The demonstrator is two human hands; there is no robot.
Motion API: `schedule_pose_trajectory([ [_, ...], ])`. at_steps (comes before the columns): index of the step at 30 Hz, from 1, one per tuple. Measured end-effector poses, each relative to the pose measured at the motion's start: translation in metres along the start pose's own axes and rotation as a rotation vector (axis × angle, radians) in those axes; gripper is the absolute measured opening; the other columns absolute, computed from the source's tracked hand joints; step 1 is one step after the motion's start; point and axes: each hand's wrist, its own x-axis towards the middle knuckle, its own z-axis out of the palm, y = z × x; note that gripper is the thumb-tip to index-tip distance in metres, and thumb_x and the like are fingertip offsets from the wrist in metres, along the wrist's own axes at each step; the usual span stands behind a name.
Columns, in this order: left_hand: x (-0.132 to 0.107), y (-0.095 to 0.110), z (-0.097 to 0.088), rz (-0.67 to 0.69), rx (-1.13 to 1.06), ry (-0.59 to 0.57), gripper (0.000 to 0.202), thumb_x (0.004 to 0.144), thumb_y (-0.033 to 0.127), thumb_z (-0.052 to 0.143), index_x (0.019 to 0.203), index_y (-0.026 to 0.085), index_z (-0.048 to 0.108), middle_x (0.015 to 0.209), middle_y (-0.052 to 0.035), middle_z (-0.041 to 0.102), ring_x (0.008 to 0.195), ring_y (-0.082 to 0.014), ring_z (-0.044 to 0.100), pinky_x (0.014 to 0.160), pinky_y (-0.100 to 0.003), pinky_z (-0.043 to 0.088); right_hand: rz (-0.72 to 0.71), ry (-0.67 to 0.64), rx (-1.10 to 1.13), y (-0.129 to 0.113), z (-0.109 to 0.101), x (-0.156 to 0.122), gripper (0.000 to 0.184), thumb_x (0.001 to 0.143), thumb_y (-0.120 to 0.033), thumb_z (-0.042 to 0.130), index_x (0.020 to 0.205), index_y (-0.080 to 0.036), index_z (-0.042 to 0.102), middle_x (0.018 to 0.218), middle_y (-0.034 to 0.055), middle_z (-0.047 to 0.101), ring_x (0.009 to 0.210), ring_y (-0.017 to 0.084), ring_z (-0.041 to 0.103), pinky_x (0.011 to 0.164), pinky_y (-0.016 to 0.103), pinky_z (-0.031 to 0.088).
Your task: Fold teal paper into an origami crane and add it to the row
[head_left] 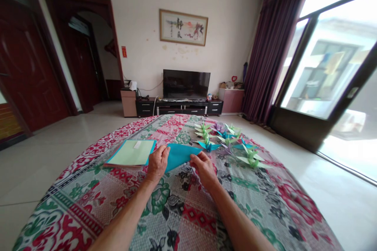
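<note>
Between my two hands a sheet of blue origami paper, apparently folded to a triangular shape, is held just above the tablecloth. My left hand is closed on its left edge, thumb on top. Its right corner is pinched by the fingers of my right hand. Left of my left hand lies a stack of paper sheets, pale green on top with blue beneath and a small white piece on it. Beyond my right hand stand several folded paper cranes in green, blue and purple, among them a blue crane and a green crane.
A flowered tablecloth covers the round table. Across the room are a television on a low black cabinet and a framed picture. Purple curtains and a glass door are at the right.
</note>
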Motion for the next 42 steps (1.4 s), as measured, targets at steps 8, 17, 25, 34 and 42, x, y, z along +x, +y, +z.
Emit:
schedule_pose_trajectory([
  [8,0.0,0.001,0.0,0.028,-0.004,0.002,0.028,0.085,0.037,0.042,0.072,0.018,0.058,0.054,0.0013,0.055,0.05,-0.0102,0.047,0.053,-0.02,0.036,-0.002,0.081,-0.022,0.002,-0.009,0.005,0.03,0.064,-0.045,0.069,0.062,-0.02,0.053,0.054,-0.0039,0.054,0.053,0.011,0.052,0.054,0.022,0.039],
  [17,0.0,-0.003,-0.001,0.023,-0.001,-0.006,0.031,0.086,0.039,0.041,0.073,0.018,0.061,0.055,0.0014,0.055,0.051,-0.0101,0.049,0.055,-0.019,0.038,-0.021,0.117,-0.02,0.007,-0.012,0.007,0.032,0.063,-0.049,0.068,0.063,-0.019,0.057,0.057,-0.0012,0.058,0.057,0.014,0.056,0.055,0.024,0.042],
  [25,0.002,-0.004,-0.001,-0.005,-0.035,-0.017,0.03,0.084,0.04,0.043,0.075,0.018,0.061,0.055,0.0006,0.057,0.049,-0.0101,0.047,0.053,-0.02,0.037,-0.067,0.088,0.016,0.011,-0.014,0.007,0.03,0.067,-0.048,0.065,0.066,-0.018,0.06,0.062,-0.0005,0.059,0.06,0.015,0.056,0.061,0.026,0.046],
  [34,0.004,-0.003,-0.004,-0.026,-0.044,-0.033,0.032,0.083,0.042,0.042,0.072,0.018,0.06,0.051,0.0034,0.05,0.048,-0.0094,0.044,0.051,-0.019,0.035,-0.09,0.188,-0.059,0.004,-0.015,0.007,0.034,0.059,-0.048,0.071,0.075,-0.018,0.066,0.059,0.0005,0.062,0.057,0.015,0.057,0.058,0.028,0.046],
  [42,0.005,-0.002,-0.007,-0.051,-0.094,-0.066,0.032,0.083,0.042,0.042,0.071,0.017,0.059,0.052,0.004,0.048,0.049,-0.0091,0.045,0.053,-0.019,0.035,-0.128,0.19,-0.136,0.001,-0.021,0.007,0.032,0.067,-0.05,0.065,0.064,-0.017,0.065,0.056,0.0008,0.062,0.054,0.014,0.056,0.057,0.027,0.043],
])
